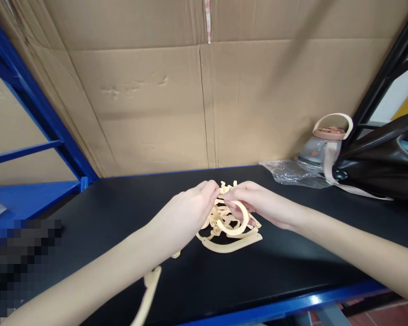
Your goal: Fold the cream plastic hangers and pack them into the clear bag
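Over a small pile of cream plastic parts (224,246), my two hands meet in the middle of the table. My right hand (253,199) is closed around a hook-shaped cream plastic piece (245,222), whose curve hangs down below the fingers. The fingers of my left hand (197,201) are pinched together at the top end of that piece, close to the right thumb; the exact contact is partly hidden. Several other curved parts, some with small holes, lie beneath and behind the hands. Another long cream part (148,292) lies nearer me, partly covered by my left forearm.
The black tabletop (279,276) has a blue front edge (292,308). At the back right stand a clear bottle (318,149) with a strap, crumpled clear plastic (284,174) and a black bag (377,158). Cardboard (149,108) forms the back wall; a blue frame (37,99) rises left.
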Demonstrator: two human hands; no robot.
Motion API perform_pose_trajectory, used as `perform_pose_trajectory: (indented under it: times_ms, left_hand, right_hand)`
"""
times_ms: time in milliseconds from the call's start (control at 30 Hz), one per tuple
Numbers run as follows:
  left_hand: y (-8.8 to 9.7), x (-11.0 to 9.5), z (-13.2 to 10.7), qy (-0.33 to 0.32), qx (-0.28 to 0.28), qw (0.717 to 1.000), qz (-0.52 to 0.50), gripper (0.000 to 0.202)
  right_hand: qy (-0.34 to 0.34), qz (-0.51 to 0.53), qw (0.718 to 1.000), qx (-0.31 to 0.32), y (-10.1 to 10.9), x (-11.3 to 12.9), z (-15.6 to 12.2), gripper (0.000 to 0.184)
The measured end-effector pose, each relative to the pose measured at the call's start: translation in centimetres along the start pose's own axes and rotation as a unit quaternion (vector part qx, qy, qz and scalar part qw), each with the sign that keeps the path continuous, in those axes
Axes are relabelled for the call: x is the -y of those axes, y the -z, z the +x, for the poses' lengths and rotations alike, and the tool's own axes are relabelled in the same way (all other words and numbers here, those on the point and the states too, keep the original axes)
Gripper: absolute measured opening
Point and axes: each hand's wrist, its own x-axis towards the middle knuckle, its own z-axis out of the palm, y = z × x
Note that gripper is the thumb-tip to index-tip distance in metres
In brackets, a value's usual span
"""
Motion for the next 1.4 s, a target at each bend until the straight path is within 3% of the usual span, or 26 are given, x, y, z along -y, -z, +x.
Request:
perform_pose_trajectory:
  times_ms: [33,100,167,200,267,333,367,433,500,567,600,633,700,767,833,900,933,1000,1067,1100,1167,1233,1333,1400]
  left_hand:
    - [-0.1,0.0,0.1,-0.031,-0.002,0.992,0.124,0.012]
    - [-0.4,-0.2,0.3,-0.071,0.008,0.949,0.308,0.020]
    - [-0.8,-0.4,0.7,-0.079,0.013,0.918,0.387,0.026]
    - [-1.0,-0.5,0.8,-0.072,0.011,0.917,0.392,0.027]
    - [-1.3,-0.6,1.3,-0.030,0.001,0.941,0.338,0.027]
    - [-1.1,-0.4,1.7,0.024,-0.007,0.967,0.253,0.023]
    - [-0.8,-0.2,2.0,0.044,-0.008,0.976,0.214,0.019]
    - [0.1,0.6,2.5,0.064,-0.004,0.985,0.161,0.014]
    - [1.2,1.6,2.9,0.077,-0.009,0.991,0.111,0.019]
    - [2.2,2.6,3.2,0.120,-0.019,0.992,-0.030,0.025]
    - [2.6,3.0,3.4,0.155,-0.024,0.974,-0.163,0.024]
    - [2.8,3.3,3.5,0.188,-0.030,0.934,-0.303,0.021]
    - [2.8,3.7,3.6,0.229,-0.047,0.821,-0.521,0.014]
    - [2.3,3.9,3.7,0.240,-0.074,0.758,-0.602,0.014]
    - [1.5,3.9,3.9,0.240,-0.100,0.734,-0.627,0.018]
    - [0.6,3.8,4.1,0.240,-0.134,0.707,-0.652,0.018]
    - [0.1,3.7,4.1,0.238,-0.157,0.693,-0.662,0.018]
    - [-0.7,3.3,4.3,0.228,-0.217,0.668,-0.674,0.016]
    - [-1.1,2.7,4.3,0.210,-0.287,0.645,-0.676,0.015]
    - [-1.2,2.3,4.3,0.198,-0.318,0.636,-0.674,0.015]
    - [-1.2,1.6,4.1,0.161,-0.370,0.625,-0.669,0.013]
    - [-1.0,1.3,3.8,0.109,-0.400,0.631,-0.655,0.011]
    - [-0.8,2.1,3.1,0.062,-0.435,0.679,-0.589,0.012]
    - [-0.8,3.1,2.6,0.063,-0.464,0.736,-0.489,0.027]
  right_hand:
    - [-0.006,0.004,1.000,0.000,0.0,0.1,-0.1,0.031]
    - [-0.018,0.006,1.000,0.004,-0.1,0.1,-0.1,0.028]
    - [-0.016,-0.001,1.000,-0.003,-0.1,-0.1,0.0,0.023]
    - [-0.008,-0.011,1.000,-0.017,-0.1,-0.3,0.2,0.021]
    - [0.016,-0.062,0.996,-0.054,-0.1,-0.7,0.5,0.021]
    - [0.076,-0.185,0.974,-0.109,-0.1,-1.1,0.7,0.025]
    - [0.117,-0.273,0.944,-0.142,-0.1,-1.3,0.8,0.026]
    - [0.184,-0.455,0.848,-0.198,0.2,-1.6,0.8,0.026]
    - [0.186,-0.590,0.753,-0.224,0.9,-1.9,0.9,0.026]
    - [0.141,-0.651,0.716,-0.211,1.8,-2.2,1.4,0.030]
    - [0.118,-0.662,0.713,-0.199,2.3,-2.4,1.8,0.032]
    - [0.102,-0.669,0.711,-0.190,2.8,-2.6,2.3,0.034]
    - [0.079,-0.689,0.696,-0.184,3.6,-3.1,3.2,0.037]
    - [0.066,-0.713,0.669,-0.200,3.9,-3.3,3.9,0.036]
    - [0.068,-0.720,0.653,-0.225,3.6,-3.2,4.0,0.035]
    - [0.095,-0.689,0.679,-0.235,2.5,-2.9,3.5,0.036]
    - [0.114,-0.653,0.714,-0.224,1.7,-2.6,3.1,0.036]
    - [0.139,-0.525,0.825,-0.158,-0.2,-2.1,2.0,0.045]
    - [0.112,-0.330,0.936,-0.044,-2.3,-1.9,1.1,0.054]
    - [0.082,-0.224,0.971,-0.002,-3.2,-1.9,0.7,0.053]
    - [0.040,-0.074,0.995,0.057,-4.6,-2.1,0.3,0.042]
    - [0.031,0.005,0.998,0.059,-5.3,-2.2,0.2,0.030]
    - [0.047,0.064,0.997,0.011,-4.9,-2.0,0.3,0.015]
    - [0.045,0.081,0.996,-0.012,-4.2,-1.8,0.4,0.010]
